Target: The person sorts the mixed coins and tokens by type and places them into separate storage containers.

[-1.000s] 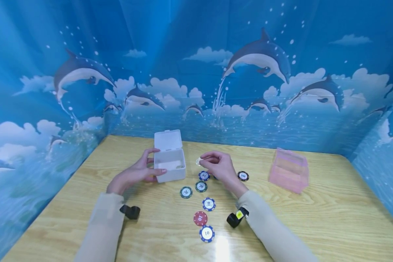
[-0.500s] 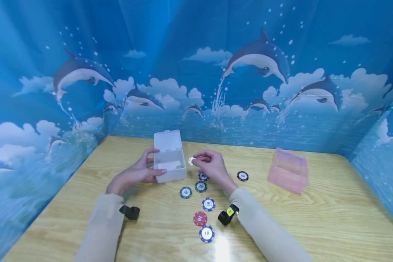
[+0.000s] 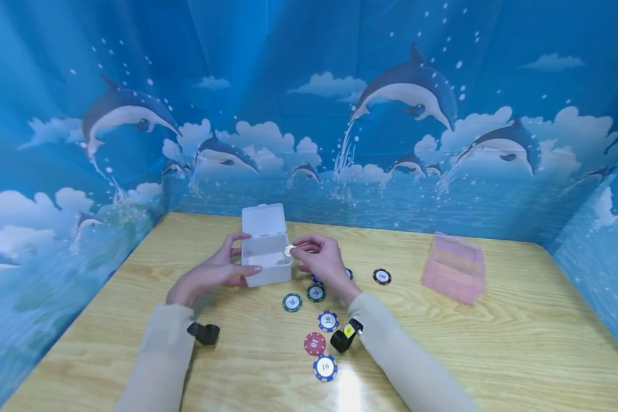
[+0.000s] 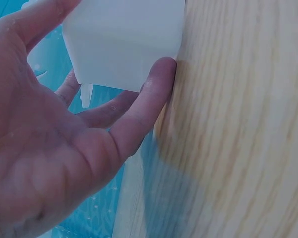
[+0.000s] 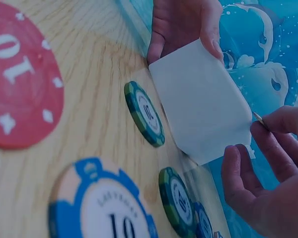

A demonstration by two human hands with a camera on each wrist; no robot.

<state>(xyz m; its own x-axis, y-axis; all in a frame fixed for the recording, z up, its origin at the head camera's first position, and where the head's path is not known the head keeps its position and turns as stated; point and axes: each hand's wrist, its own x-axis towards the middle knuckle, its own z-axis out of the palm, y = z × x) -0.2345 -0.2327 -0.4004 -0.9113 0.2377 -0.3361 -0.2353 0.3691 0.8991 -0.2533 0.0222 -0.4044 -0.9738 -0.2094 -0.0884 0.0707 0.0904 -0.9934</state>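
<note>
A small white lidded box [image 3: 268, 276] stands on the table with its lid [image 3: 264, 220] flipped up at the back. My left hand [image 3: 217, 270] grips the box from its left side, thumb along the front and fingers behind; the left wrist view shows fingertips against its wall [image 4: 124, 54]. At the box's right rim, my right hand [image 3: 320, 256] pinches a small pale-gold coin [image 3: 289, 250] between thumb and forefinger. Edge-on, that coin [image 5: 259, 118] shows as a thin line beside the box in the right wrist view. Something small and gold [image 3: 281, 262] lies inside the box.
Poker chips lie flat in front: green ones [image 3: 292, 302], blue ones [image 3: 328, 321] and a red one [image 3: 315, 344]. A black chip [image 3: 382, 277] is farther right. A pink translucent box [image 3: 454, 269] stands at the right. A dolphin-print cloth [image 3: 309, 103] hangs behind the table.
My right hand has moved left with the coin, from the table beside the box to its right rim. A blue chip beneath the wrist has come into view. My left hand has stayed put.
</note>
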